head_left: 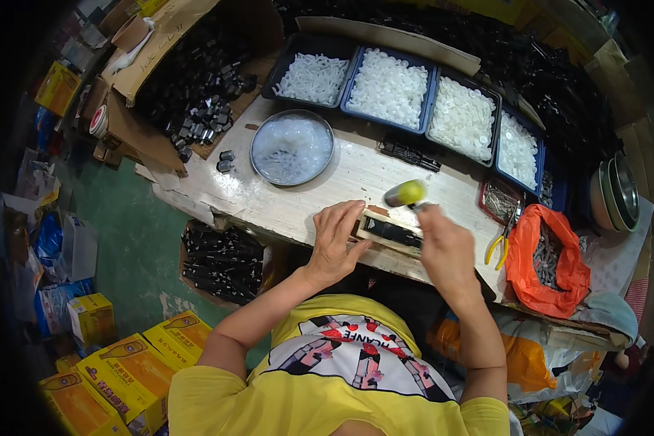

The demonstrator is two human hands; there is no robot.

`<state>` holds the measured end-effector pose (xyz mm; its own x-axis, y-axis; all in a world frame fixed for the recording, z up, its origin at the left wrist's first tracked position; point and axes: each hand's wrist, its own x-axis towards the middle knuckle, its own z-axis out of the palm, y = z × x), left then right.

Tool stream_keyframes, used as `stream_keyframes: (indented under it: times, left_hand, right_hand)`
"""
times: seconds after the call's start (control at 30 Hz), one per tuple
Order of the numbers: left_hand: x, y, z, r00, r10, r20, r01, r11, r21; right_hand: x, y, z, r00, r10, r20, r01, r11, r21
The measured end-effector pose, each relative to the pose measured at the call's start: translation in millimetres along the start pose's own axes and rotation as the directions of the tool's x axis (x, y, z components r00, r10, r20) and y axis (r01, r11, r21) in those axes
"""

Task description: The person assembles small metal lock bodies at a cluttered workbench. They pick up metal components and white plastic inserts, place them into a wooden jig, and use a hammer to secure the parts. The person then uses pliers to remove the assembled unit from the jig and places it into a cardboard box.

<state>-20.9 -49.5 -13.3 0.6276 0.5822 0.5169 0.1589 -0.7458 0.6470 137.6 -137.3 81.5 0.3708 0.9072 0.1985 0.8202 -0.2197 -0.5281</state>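
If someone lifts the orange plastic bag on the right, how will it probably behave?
The orange plastic bag would probably be floppy: its sides look thin and creased. It may sag, because grey pieces lie inside. They could spill if it tips, as its mouth gapes open.

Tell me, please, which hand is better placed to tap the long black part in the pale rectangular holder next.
Probably the right hand: it grips the partly yellow-green, cylindrical-headed hammer near the black part, while the left hand seems to steady the holder.
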Motion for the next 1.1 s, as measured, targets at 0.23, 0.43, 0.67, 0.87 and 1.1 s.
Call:
stream_keyframes:
  times: [0.23,0.43,0.67,0.87,1.1]
  left_hand:
    - [1.9,-0.5,-9.1,0.999,-0.038,0.037,0.039,0.999,-0.019]
    - [18.8,13.5,-0.3,0.989,0.045,0.138,-0.043,0.999,-0.017]
    - [39.8,26.0,30.1,0.868,0.275,0.413,-0.287,0.957,-0.035]
    - [56.0,14.5,32.6,0.814,0.273,0.514,-0.184,0.959,-0.218]
    - [72.9,24.7,19.4,0.941,0.046,0.336,0.109,0.897,-0.428]
  right_hand:
    - [-4.0,16.0,3.5,0.983,0.107,0.152,-0.086,0.987,-0.137]
    - [-23.7,37.6,-0.4,0.986,0.138,-0.093,-0.155,0.968,-0.197]
    - [-55.6,97.5,20.1,0.954,0.140,-0.267,-0.213,0.939,-0.268]
    - [-70.2,131.8,-8.2,0.867,0.161,-0.472,-0.370,0.842,-0.392]
    - [-75.6,163.0,-5.6,0.864,0.253,-0.435,-0.479,0.682,-0.554]
